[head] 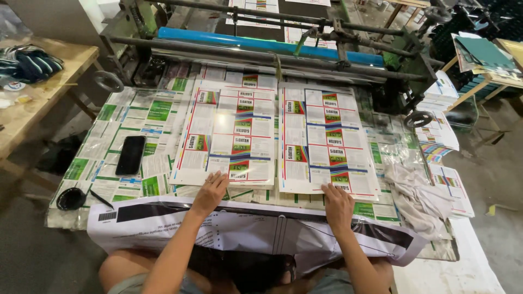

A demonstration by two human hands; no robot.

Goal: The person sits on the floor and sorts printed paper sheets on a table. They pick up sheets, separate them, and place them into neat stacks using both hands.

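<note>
- The left hand (210,191) lies flat on the near edge of the left stack of printed sheets (229,133).
- The right hand (338,202) presses, fingers spread, on the near edge of the right stack of printed sheets (327,139), just beside the first.
- Both stacks rest on a paper-covered table (136,117) before a machine with a blue roller (261,43).
- A black phone (131,154) lies to the left, a crumpled white cloth (417,196) to the right.
- A wooden bench (27,109) stands far left.
</note>
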